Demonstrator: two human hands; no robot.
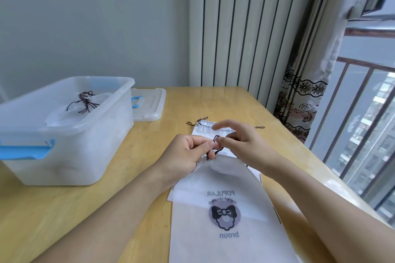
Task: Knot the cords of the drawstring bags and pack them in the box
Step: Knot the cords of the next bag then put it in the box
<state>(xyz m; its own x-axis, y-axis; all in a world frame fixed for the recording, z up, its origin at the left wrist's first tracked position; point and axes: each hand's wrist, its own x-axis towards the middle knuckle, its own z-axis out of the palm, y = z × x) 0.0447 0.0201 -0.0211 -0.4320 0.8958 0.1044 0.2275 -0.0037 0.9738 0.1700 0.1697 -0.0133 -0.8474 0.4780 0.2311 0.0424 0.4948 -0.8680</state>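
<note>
At the centre of the frame both hands work a thin dark brown cord (216, 151) at the mouth of a white translucent drawstring bag printed with a bow-tie logo (222, 220), which lies on the pale wooden table (149, 151) and runs to the bottom edge. The left hand (188, 153) has its fingers curled, pinching the cord between thumb and forefinger. The right hand (241, 141) seems to nip the cord's loop with thumb and a fingertip, though blur makes this uncertain; its forefinger is stretched out above. Beyond the hands lies another white bag (203, 127), cord ends showing at both sides. At the left stands a clear plastic box with blue latches (70, 151), holding bags with knotted cords (84, 102). Its lid (149, 104) lies just behind it.
</note>
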